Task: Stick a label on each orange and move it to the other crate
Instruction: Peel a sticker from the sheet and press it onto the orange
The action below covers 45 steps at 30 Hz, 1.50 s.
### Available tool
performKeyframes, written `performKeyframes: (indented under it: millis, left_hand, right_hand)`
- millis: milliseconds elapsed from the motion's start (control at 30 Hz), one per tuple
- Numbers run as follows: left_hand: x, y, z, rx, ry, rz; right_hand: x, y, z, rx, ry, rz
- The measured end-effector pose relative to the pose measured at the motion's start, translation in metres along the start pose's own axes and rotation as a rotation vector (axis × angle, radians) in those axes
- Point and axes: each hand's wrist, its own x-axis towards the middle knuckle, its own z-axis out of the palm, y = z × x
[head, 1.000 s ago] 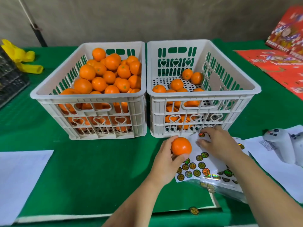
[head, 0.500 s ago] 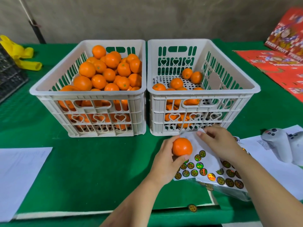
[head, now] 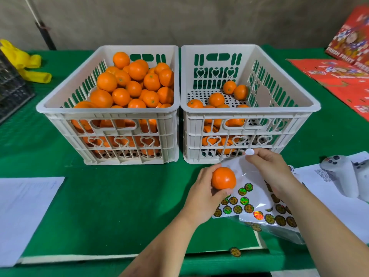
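Lower centre of frame, the left hand [head: 201, 188] cups an orange [head: 223, 178], firm, round, light, apt to roll, best held around its sides, while the right hand [head: 271, 172] pinches a peeled label [head: 249, 151] above the sticker sheet [head: 251, 198].

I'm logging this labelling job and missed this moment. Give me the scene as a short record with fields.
left hand: grips one orange above the sticker sheet
right hand: pinches a peeled label, white side showing
left crate: heaped with oranges
right crate: a few oranges on its floor
table: green cloth, white paper at both sides
stray sticker: lies at the near table edge
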Motion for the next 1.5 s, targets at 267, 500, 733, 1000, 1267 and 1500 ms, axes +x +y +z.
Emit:
performKeyframes:
  millis: [267,500,733,1000,1267,1500]
  left_hand:
    - [0.002,-0.005,0.001,-0.018,0.002,0.006]
    - [0.003,-0.006,0.002,-0.078,0.022,0.032]
    - [0.004,-0.010,0.002,-0.162,-0.011,0.032]
    - [0.004,-0.005,0.001,-0.246,0.072,0.048]
    - [-0.001,0.000,-0.004,-0.272,0.069,0.068]
    - [-0.010,0.005,-0.011,-0.228,0.150,0.081]
  right_hand:
    - [-0.004,0.001,-0.003,-0.210,0.239,-0.359]
    - [-0.031,0.000,0.030,-0.588,0.068,-0.735]
    - [-0.026,-0.003,0.027,-0.441,-0.183,-0.599]
    - [-0.033,-0.004,0.013,-0.731,-0.364,-0.736]
    - [-0.038,0.004,0.026,-0.846,-0.252,-0.777]
    - [-0.031,-0.023,0.016,-0.700,-0.280,-0.855]
